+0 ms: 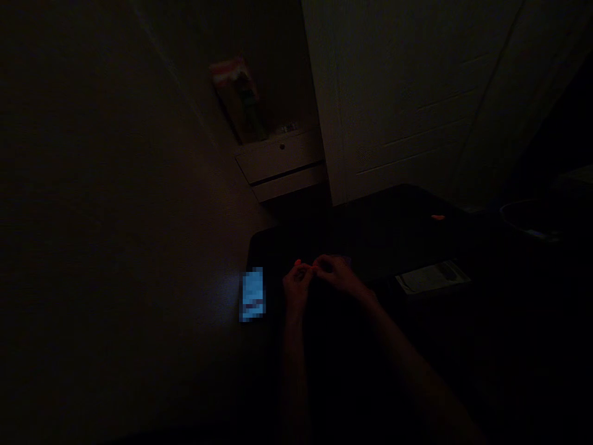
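The light is very dim. My left hand (296,287) is closed, its thumb and fingertips pinching a small glowing red-orange piece (298,264). Close beside it, my right hand (337,273) also pinches, with its fingertips meeting the left ones at a bit of the same red-orange colour. Whether this is one piece or two, and what kind of thing it is, I cannot make out. Both hands are over a dark table (384,213). Farther off to the right on the tabletop lies another small orange piece (438,217).
A lit, blurred blue screen (252,294) is at the table's left edge by the wall (139,259). To the right lies a flat pale box or booklet (433,277). Behind the table are a drawer unit (282,162) and a pale panel (393,93). A round rim (504,213) shows far right.
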A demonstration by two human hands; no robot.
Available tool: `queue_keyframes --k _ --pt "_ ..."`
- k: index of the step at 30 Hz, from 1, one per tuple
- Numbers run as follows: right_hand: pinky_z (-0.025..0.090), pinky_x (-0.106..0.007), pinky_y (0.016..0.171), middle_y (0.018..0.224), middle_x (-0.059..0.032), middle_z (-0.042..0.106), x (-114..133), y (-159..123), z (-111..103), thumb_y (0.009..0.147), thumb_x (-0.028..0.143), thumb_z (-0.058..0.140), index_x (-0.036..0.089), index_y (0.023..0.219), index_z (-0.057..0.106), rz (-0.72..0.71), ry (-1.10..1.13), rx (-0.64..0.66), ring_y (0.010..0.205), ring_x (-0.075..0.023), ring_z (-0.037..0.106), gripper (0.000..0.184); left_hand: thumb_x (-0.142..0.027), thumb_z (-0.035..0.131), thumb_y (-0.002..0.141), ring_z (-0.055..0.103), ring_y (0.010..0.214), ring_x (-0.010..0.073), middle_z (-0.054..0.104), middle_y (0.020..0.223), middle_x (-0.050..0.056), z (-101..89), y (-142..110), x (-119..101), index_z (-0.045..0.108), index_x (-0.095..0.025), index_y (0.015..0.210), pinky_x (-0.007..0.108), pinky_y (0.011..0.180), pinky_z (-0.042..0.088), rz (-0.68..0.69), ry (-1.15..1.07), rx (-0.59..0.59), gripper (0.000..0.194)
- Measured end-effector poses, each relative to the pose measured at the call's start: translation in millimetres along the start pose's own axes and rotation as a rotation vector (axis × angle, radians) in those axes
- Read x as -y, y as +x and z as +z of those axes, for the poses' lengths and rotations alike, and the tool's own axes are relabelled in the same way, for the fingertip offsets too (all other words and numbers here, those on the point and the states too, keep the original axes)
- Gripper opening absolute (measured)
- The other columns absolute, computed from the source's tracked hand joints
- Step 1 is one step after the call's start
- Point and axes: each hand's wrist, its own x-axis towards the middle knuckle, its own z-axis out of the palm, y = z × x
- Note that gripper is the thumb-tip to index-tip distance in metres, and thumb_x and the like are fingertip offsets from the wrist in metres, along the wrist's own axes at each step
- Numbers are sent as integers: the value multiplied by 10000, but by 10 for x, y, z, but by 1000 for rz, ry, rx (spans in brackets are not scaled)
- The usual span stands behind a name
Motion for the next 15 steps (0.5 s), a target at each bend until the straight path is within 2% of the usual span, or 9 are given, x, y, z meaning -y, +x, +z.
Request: queue_keyframes --k 3,9,13,15 --pt "452 -257 650 778 -9 700 12 2 37 854 275 639 181 905 687 11 -27 -58 709 -160 632 118 -336 801 712 697 830 202 740 807 50 29 -12 -5 740 -162 779 340 882 517 24 1 -7 196" --pt "442 -257 657 740 3 679 9 0 82 814 256 653 189 830 678 21 -42 -145 687 -152 609 74 -340 793 731 706 798 199 758 812 62 63 -13 17 755 -155 812 323 816 534 5 5 -2 205" --pt "478 -277 679 761 -12 701 -28 17 37 824 307 652 189 848 695 80 32 -195 707 -169 635 128 -382 813 738 711 803 190 777 906 94 71 -12 46 767 -141 916 318 788 544 -34 -84 66 304" --pt "514 -303 735 829 -33 739 -28 31 -3 854 354 639 189 900 717 97 112 -178 775 -191 677 188 -395 828 730 708 796 174 776 932 100 72 -7 55 759 -135 960 315 800 540 -67 -167 80 354"
